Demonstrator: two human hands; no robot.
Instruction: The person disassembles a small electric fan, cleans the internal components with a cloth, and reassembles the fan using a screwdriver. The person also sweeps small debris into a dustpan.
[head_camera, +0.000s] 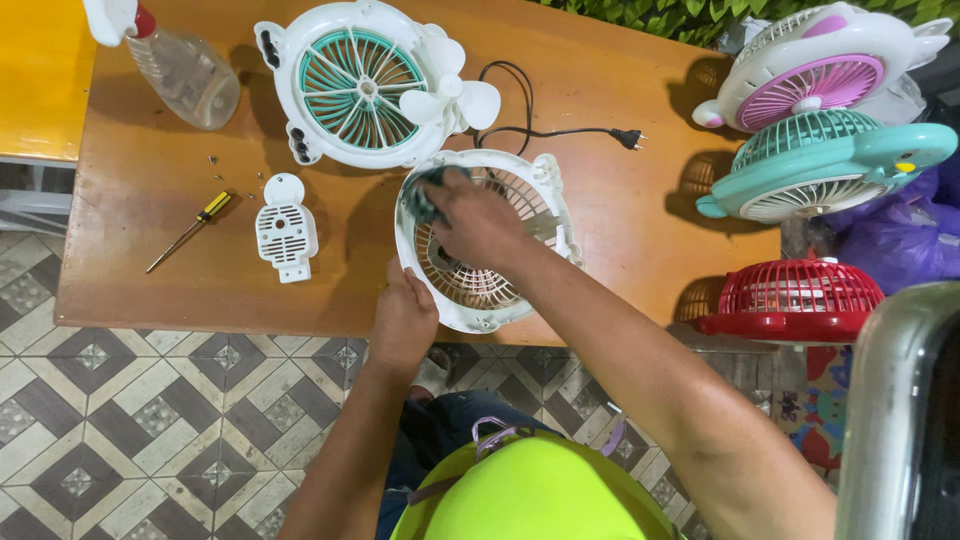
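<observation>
**Wiping a fan grille at the near edge**

Patterned floor tiles run under a brown wooden tabletop (150, 200) crowded with small fan parts. Right hand (470, 222) is closed around a dark teal cloth (420, 200), pressing it onto a white fan grille (480, 290) that lies flat at the near edge of the tabletop. Left hand (403, 320) grips the grille's near-left rim, steadying it. Just beyond sits a white fan housing with a teal grille (350, 85) and a loose white blade (455, 100); a black power cord (540, 125) trails to the right. To the left lie a small white cover (285, 235), a yellow-handled screwdriver (195, 228), a few loose screws (235, 175) and a spray bottle (185, 70). Three more fans, pink, teal and red, stack at the right.

In my judgement, the grille partly overhangs the edge, so a hard wipe could tip it off. A careless sweep of the arm could also scatter the screws.
</observation>
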